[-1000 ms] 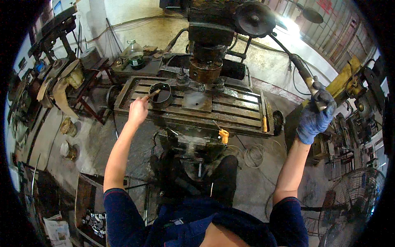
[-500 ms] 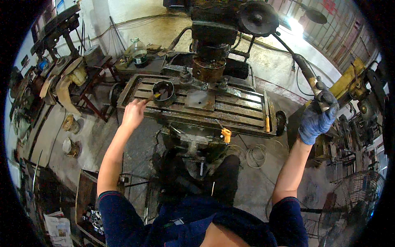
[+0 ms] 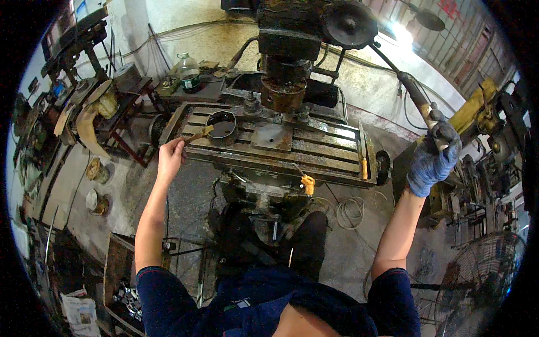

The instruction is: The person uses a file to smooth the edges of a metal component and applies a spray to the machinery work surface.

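Note:
My bare left hand [image 3: 170, 159] is closed round the end of a brush [image 3: 197, 136] with a flat handle. Its yellowish head lies at the near left rim of a dark round pot [image 3: 227, 136], which has dark liquid inside. The pot stands on the slotted table [image 3: 325, 159] of a drilling or milling machine. Over on the right, my gloved right hand [image 3: 433, 163] grips the end of a long machine lever [image 3: 414, 92]. A flat metal plate [image 3: 272, 138] with a small hole sits under the spindle [image 3: 283, 92].
A yellow-handled tool [image 3: 307, 184] hangs at the table's front edge, and another yellow handle [image 3: 365, 168] lies at its right end. A clear plastic bottle [image 3: 189, 76] stands on a bench behind. Coiled cable [image 3: 350, 213] lies on the floor. A fan [image 3: 480, 281] stands at lower right.
My left hand has drawn back toward me and slightly left, bringing the brush head from inside the pot to its rim. The right hand stays on the lever.

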A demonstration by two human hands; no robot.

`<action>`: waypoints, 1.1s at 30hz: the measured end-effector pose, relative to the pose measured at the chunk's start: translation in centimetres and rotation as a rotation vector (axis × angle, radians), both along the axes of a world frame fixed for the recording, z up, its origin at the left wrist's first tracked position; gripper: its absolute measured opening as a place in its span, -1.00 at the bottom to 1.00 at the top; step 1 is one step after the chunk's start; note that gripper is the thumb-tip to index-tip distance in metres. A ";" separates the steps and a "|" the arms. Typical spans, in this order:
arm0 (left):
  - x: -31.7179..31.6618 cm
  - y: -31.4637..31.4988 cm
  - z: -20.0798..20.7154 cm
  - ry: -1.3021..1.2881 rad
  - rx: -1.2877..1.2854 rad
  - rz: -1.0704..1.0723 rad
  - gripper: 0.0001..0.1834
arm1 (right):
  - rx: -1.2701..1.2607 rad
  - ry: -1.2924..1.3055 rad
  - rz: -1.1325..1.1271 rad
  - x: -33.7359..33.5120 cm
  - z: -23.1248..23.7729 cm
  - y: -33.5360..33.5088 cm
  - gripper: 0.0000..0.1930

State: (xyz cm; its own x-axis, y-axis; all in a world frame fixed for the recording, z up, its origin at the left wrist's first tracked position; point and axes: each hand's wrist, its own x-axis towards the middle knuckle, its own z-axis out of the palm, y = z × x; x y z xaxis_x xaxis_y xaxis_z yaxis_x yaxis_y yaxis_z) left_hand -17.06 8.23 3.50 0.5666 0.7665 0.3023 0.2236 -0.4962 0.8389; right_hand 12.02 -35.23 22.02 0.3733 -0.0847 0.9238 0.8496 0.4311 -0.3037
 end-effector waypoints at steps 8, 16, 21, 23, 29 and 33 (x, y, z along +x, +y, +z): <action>0.7 -1.1 0.9 0.023 0.075 0.039 -0.75 | 0.020 0.042 -0.025 -0.9 -0.6 0.7 -0.62; 13.4 -6.4 -0.6 -0.170 -0.175 -0.158 -0.73 | -0.084 0.053 -0.088 -1.5 0.8 0.1 -0.65; 19.0 -7.3 -2.1 -0.142 -0.057 -0.060 -0.74 | -0.071 0.017 0.007 -0.5 -0.6 0.1 -0.65; 20.4 -7.1 -3.8 -0.216 0.071 -0.041 -0.74 | -0.060 0.053 -0.056 -0.8 -0.8 0.2 -0.65; 21.7 -7.5 -5.8 -0.154 -0.077 -0.077 -0.74 | -0.021 0.094 -0.041 -1.6 -1.1 0.6 -0.66; 21.4 -7.1 -6.7 -0.177 -0.045 -0.067 -0.74 | -0.038 0.089 0.041 -1.8 -1.4 0.9 -0.66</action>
